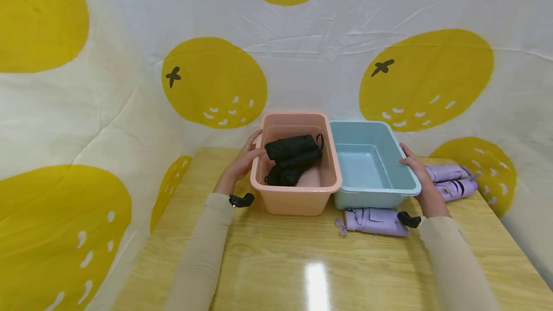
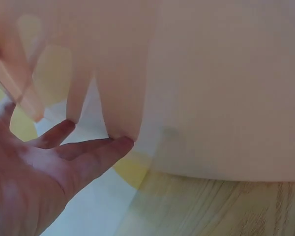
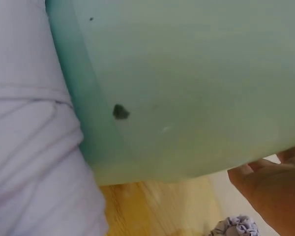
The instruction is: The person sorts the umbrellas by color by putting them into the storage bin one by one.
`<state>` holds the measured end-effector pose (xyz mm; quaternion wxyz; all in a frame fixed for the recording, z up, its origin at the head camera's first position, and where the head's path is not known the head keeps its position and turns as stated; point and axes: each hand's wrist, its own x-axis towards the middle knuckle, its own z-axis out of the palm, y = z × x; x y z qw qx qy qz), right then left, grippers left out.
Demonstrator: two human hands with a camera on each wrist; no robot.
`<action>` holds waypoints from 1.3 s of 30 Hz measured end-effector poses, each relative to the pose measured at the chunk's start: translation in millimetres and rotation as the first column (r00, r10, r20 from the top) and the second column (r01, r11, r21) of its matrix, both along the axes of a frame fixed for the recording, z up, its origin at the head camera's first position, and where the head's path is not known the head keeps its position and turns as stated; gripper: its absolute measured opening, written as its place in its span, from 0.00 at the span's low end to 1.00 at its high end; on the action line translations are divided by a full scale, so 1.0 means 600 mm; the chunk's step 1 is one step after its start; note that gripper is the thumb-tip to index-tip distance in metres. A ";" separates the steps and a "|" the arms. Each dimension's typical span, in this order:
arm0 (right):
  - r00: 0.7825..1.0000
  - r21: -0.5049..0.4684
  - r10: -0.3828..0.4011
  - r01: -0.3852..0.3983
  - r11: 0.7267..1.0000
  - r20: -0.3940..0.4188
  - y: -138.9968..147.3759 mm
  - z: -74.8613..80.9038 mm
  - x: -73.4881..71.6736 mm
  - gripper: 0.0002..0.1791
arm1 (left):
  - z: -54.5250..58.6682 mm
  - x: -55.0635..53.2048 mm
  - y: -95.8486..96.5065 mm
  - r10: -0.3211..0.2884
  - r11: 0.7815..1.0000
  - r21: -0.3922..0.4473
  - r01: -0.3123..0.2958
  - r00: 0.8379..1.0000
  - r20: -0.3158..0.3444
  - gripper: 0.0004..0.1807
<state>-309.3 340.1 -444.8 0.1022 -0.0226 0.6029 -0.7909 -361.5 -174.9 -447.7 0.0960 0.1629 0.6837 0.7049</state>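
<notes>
In the head view my left hand (image 1: 243, 162) holds the left rim of a pink plastic bin (image 1: 298, 201), thumb over the edge. Its fingertips touch the bin's glossy outer wall in the left wrist view. Black folded umbrellas (image 1: 298, 150), one with a wrist loop, lie inside. Against the pink bin's right side stands a pale blue bin (image 1: 363, 164) with a bare floor. My right hand (image 1: 416, 169) holds that bin's right rim, thumb over the edge; its fingers touch the outer wall in the right wrist view. A lilac folded umbrella (image 1: 376, 221) lies before the blue bin.
Two more lilac folded umbrellas (image 1: 455, 188) lie right of the blue bin, beside my right wrist. The wood-grain table (image 1: 268, 263) extends toward me. A white cloth with yellow fruit shapes (image 1: 311, 80) hangs close behind the bins and along both sides.
</notes>
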 end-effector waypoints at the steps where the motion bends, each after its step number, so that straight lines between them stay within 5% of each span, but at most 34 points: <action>1: 1.000 -0.006 0.001 -0.001 1.000 0.002 -0.002 0.000 0.000 0.36 | -0.001 0.001 0.000 0.007 1.000 0.012 -0.007 1.000 -0.002 0.38; 12: 0.999 0.086 0.006 -0.009 0.996 0.033 0.012 0.006 -0.005 0.36 | 0.024 0.023 0.007 -0.031 0.997 0.076 0.030 0.999 0.008 0.39; 16: 0.999 0.088 -0.031 0.028 0.996 0.035 0.029 0.012 0.004 0.35 | 0.018 0.019 0.009 -0.025 0.995 0.101 0.026 1.000 -0.002 0.38; 20: 0.989 0.167 -0.129 0.138 0.976 -0.068 0.031 0.031 0.032 0.34 | 0.003 0.007 0.009 -0.003 0.992 0.122 0.004 1.000 -0.005 0.37; 22: 0.966 0.312 -0.172 0.227 0.923 -0.194 0.026 0.046 0.054 0.33 | -0.003 0.005 0.009 0.015 0.993 0.118 -0.015 1.000 -0.006 0.36; 25: 0.896 0.489 -0.199 0.390 0.780 -0.397 0.014 0.072 0.088 0.30 | -0.005 0.002 0.009 0.036 0.995 0.097 -0.034 0.999 -0.023 0.36; 27: 0.816 0.545 -0.205 0.525 0.654 -0.540 0.000 0.089 0.111 0.27 | -0.004 0.000 0.009 0.038 0.996 0.081 -0.034 0.998 -0.045 0.37; 28: 0.761 0.529 -0.194 0.586 0.614 -0.619 -0.009 0.096 0.122 0.25 | -0.003 -0.002 0.009 0.035 0.997 0.075 -0.031 0.998 -0.053 0.37; 29: 0.697 0.504 -0.167 0.642 0.578 -0.697 -0.018 0.103 0.133 0.23 | -0.002 -0.003 0.009 0.031 0.997 0.071 -0.027 0.998 -0.061 0.37; 31: 0.535 0.422 -0.085 0.745 0.517 -0.840 -0.041 0.112 0.153 0.18 | -0.002 -0.005 0.009 0.022 0.997 0.072 -0.017 0.998 -0.067 0.37; 34: 0.298 0.315 0.116 0.805 0.503 -0.947 -0.079 0.113 0.176 0.16 | -0.005 -0.003 0.006 0.018 0.997 0.073 -0.014 0.998 -0.054 0.36; 36: 0.233 0.322 0.230 0.795 0.515 -0.945 -0.103 0.102 0.189 0.19 | -0.009 0.000 0.005 0.022 0.997 0.081 -0.019 0.999 -0.038 0.36; 37: 0.227 0.349 0.285 0.779 0.521 -0.931 -0.113 0.094 0.196 0.21 | -0.011 0.002 0.006 0.023 0.996 0.088 -0.020 0.999 -0.030 0.36; 39: 0.278 0.453 0.388 0.744 0.492 -0.879 -0.126 0.073 0.209 0.20 | -0.015 0.004 0.010 0.024 0.995 0.096 -0.021 0.999 -0.027 0.36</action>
